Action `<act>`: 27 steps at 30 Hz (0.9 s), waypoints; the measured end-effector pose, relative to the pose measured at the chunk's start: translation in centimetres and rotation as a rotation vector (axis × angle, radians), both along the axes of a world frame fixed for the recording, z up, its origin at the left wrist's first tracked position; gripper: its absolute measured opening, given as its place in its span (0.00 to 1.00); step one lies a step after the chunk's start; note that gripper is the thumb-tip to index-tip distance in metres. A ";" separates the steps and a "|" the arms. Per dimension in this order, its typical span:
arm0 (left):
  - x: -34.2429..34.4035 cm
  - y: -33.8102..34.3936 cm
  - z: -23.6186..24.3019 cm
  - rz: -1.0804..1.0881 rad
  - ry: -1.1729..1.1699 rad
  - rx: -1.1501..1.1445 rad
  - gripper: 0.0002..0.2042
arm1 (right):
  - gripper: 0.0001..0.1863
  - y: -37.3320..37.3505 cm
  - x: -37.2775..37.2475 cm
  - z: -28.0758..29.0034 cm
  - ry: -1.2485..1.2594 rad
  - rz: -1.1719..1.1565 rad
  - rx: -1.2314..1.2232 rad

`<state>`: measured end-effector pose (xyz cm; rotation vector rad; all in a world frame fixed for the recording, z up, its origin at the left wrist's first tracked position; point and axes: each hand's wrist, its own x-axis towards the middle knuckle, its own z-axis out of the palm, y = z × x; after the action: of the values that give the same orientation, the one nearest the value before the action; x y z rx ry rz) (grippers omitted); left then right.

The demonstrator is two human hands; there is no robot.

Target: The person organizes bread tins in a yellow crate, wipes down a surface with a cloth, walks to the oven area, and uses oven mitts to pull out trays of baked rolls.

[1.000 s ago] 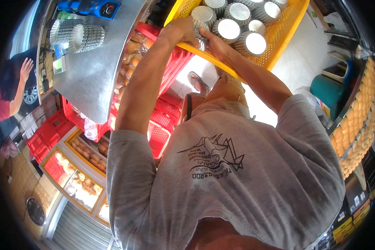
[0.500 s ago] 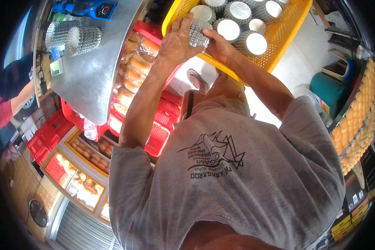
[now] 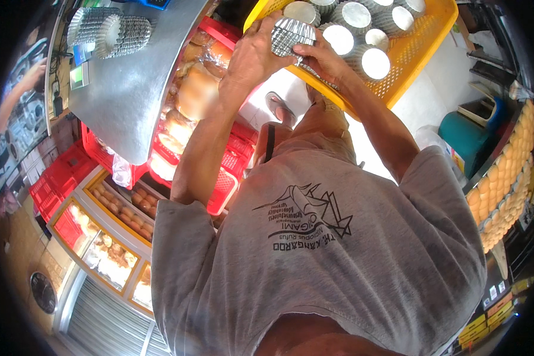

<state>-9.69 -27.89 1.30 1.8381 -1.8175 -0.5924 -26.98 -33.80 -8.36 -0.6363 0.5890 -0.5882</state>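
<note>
Currently, your left hand (image 3: 253, 57) and right hand (image 3: 330, 63) are gripping a shiny, fluted cup stack (image 3: 292, 37) at the perforated yellow crate (image 3: 418, 52).

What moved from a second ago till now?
The stack of fluted baking tins, mostly hidden before, has come up into plain view, turned, between the left hand and right hand. The other tins in the yellow crate stayed put, like those on the metal table.

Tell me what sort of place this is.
Probably a bakery: there are stacked fluted silvery cups, much like baking moulds, wrapped bread beside the metal counter, and rows of brown eggs on the right.
</note>
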 end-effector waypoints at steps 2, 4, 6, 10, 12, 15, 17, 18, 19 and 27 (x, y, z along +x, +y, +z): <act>0.2 0.3 -0.4 -0.009 0.005 -0.050 0.42 | 0.37 0.0 0.0 1.3 -0.142 -0.034 0.179; 0.1 0.4 -0.4 -0.022 -0.027 -0.062 0.44 | 0.36 -0.1 0.2 1.4 -0.148 -0.045 0.230; -0.3 0.4 -0.4 0.005 -0.061 -0.066 0.46 | 0.36 -0.6 0.7 0.0 -0.014 -0.025 0.150; -1.3 -0.2 -0.5 0.136 -0.112 0.023 0.49 | 0.42 0.2 1.0 -0.4 0.122 -0.161 0.143; -1.4 -0.6 0.2 0.155 -0.087 0.030 0.47 | 0.45 -0.2 0.7 -0.1 0.102 -0.120 0.112; -1.4 -0.7 1.5 0.128 -0.004 -0.031 0.41 | 0.46 -0.2 0.6 0.2 0.144 -0.080 -0.006; -1.1 -0.5 1.7 0.130 0.037 -0.015 0.43 | 0.45 -0.3 0.7 0.7 0.184 -0.065 -0.057; -1.2 -0.5 2.1 0.143 0.063 0.010 0.43 | 0.45 -0.6 0.8 1.5 0.200 -0.063 -0.056; -1.2 -0.5 2.6 0.156 0.088 0.035 0.44 | 0.44 -0.7 0.8 1.9 0.215 -0.060 -0.055; -1.3 0.1 1.4 0.209 0.018 0.078 0.47 | 0.35 -0.6 1.0 1.1 0.115 -0.162 0.087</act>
<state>-10.97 -27.80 2.67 2.0357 -1.5844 -0.6074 -26.03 -34.37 -7.21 -0.5458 0.7755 -0.6769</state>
